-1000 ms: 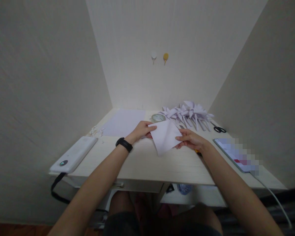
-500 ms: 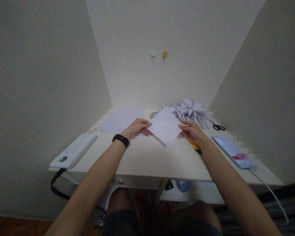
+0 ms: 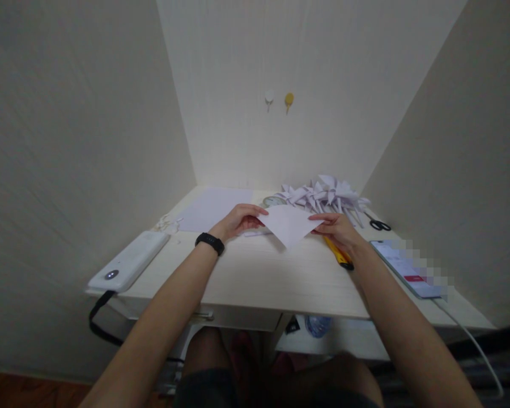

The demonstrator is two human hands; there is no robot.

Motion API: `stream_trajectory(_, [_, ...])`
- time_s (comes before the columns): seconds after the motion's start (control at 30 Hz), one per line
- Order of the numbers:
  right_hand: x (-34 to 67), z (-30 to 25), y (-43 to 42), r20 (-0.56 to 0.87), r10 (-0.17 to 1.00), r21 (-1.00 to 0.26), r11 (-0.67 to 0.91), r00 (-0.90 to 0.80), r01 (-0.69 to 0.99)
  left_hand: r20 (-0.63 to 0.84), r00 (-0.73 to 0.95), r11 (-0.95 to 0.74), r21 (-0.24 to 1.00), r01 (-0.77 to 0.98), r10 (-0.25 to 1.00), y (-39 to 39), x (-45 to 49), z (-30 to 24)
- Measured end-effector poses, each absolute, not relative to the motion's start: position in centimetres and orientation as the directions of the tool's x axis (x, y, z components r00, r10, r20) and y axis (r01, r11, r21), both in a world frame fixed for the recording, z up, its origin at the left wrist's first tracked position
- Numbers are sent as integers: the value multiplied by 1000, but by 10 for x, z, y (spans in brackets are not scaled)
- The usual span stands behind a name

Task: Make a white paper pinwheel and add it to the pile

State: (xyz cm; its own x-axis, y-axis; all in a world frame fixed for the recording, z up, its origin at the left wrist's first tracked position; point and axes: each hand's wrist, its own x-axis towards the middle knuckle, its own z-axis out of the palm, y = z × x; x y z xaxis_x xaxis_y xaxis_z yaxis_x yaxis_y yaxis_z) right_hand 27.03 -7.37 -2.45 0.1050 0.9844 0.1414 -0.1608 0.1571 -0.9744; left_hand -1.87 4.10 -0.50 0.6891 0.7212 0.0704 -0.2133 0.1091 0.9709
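A white square sheet of paper [image 3: 289,225] is held above the desk between both my hands, one corner pointing toward me and its far side curving over. My left hand [image 3: 243,220], with a black band on the wrist, pinches the left corner. At the right corner, my right hand [image 3: 335,228] grips the paper between thumb and fingers. Under the right hand lies a yellow utility knife [image 3: 338,252], partly hidden. Behind the paper, a pile of white paper pinwheels [image 3: 329,192] rests near the back wall, beside a round clear roll, perhaps tape [image 3: 273,201].
Larger white sheets [image 3: 215,207] lie at the back left, near small white bits [image 3: 168,224]. A white device [image 3: 130,262] with a black strap sits at the left edge. Black scissors [image 3: 380,225] and a cabled tablet [image 3: 408,271] are at the right. Walls enclose three sides.
The sheet has gone from lying flat as a diamond to bending, its far corner tipping out of sight. My hands stay on its side corners. The view has shifted slightly.
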Motion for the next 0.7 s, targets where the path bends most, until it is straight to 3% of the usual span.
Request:
stream_trajectory(0.1, [271,-24,-72,172,973,-964,198,153,-178,90,745,59,984,-171,662,36,-21,1])
stream_trajectory(0.37, [280,-19,-73,116,978,-966,151,172,-209,136,641,-110,991,-81,755,23,-12,8])
stream_trajectory(0.47, [281,-20,-74,127,972,-957,172,198,-232,133,704,-90,991,-98,698,21,-15,10])
stream_trajectory(0.57, [281,-18,-77,149,974,-956,186,173,-228,70,802,34,993,-111,593,20,-17,12])
stream_trajectory(0.7, [274,-15,-79,196,975,-950,216,108,-225,51,719,13,996,-83,693,20,-10,4])
